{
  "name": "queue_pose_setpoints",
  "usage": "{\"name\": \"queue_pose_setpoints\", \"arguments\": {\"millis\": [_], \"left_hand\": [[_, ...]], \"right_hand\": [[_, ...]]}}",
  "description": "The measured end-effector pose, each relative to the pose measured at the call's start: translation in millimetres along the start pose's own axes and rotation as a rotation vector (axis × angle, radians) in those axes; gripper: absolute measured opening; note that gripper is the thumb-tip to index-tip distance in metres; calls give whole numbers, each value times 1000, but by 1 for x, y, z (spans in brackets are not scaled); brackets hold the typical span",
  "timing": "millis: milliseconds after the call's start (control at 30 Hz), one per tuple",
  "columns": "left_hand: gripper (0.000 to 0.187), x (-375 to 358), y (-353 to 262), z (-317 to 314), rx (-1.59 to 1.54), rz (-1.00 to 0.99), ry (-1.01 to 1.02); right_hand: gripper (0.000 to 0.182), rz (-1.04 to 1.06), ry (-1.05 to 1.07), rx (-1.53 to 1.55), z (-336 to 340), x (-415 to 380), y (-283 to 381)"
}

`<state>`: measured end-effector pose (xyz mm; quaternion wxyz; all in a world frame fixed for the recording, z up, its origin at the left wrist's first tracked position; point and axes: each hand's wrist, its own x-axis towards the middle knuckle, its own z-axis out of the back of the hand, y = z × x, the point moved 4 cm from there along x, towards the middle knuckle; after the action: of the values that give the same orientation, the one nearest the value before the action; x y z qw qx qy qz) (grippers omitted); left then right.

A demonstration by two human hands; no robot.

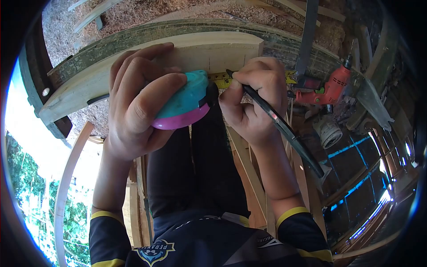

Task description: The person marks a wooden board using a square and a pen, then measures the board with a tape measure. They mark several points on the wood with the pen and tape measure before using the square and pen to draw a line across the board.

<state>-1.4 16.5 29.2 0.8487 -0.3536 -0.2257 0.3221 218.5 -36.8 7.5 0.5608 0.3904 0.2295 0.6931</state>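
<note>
My left hand (135, 100) is wrapped round a teal and pink tape measure case (184, 100), its fingers also against the pale wooden board (213, 51). The yellow tape blade (221, 82) runs out to the right along the board's near edge, passing under my right hand (260, 95). Between that hand's thumb and fingers is a long dark pencil-like marker (284, 127), its tip over the tape near the board. Short pencil lines show on the board's side. Part of the blade is hidden behind my right fingers.
A red power drill (327, 86) lies at the right, with a whitish container (329, 132) below it. A weathered beam (106, 53) runs behind the board. Wooden strips (71, 187) stand at the lower left, and a dark upright bar (308, 35) is at the top right.
</note>
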Motion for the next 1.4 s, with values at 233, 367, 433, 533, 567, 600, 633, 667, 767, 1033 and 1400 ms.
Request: {"name": "queue_pose_setpoints", "arguments": {"millis": [233, 367, 433, 533, 567, 600, 633, 667, 767, 1033, 1400], "left_hand": [[76, 0, 0, -2, 5, -9, -17], [76, 0, 1, -2, 9, -20, -30], [76, 0, 1, -2, 11, -20, -26], [75, 0, 1, -2, 12, -24, -27], [75, 0, 1, -2, 12, -25, -28], [75, -1, 2, -2, 13, -27, -30], [75, -2, 2, -2, 9, -24, -25], [74, -2, 3, -2, 6, -21, -19], [74, -2, 2, -1, 8, -27, -23], [73, -2, -4, -1, 7, -9, -119], [62, -49, -87, 44, -131, 102, -116]], "right_hand": [[20, -11, -3, 8, 0, -2, -1], [20, 7, -9, 2, 0, -2, -2], [20, 4, -9, -1, 0, -1, -1], [20, 8, -7, -8, 0, -1, 0], [20, 8, -9, -12, 0, -1, 0], [20, 7, -10, -15, 0, 0, 0], [20, 9, -10, -16, 0, 0, 0], [20, 7, -10, -13, 0, 0, 0], [20, 2, -12, -9, 0, -1, 0], [23, -80, -152, 121, 5, -9, -1], [9, -89, 25, -257, 95, -14, 77]]}}
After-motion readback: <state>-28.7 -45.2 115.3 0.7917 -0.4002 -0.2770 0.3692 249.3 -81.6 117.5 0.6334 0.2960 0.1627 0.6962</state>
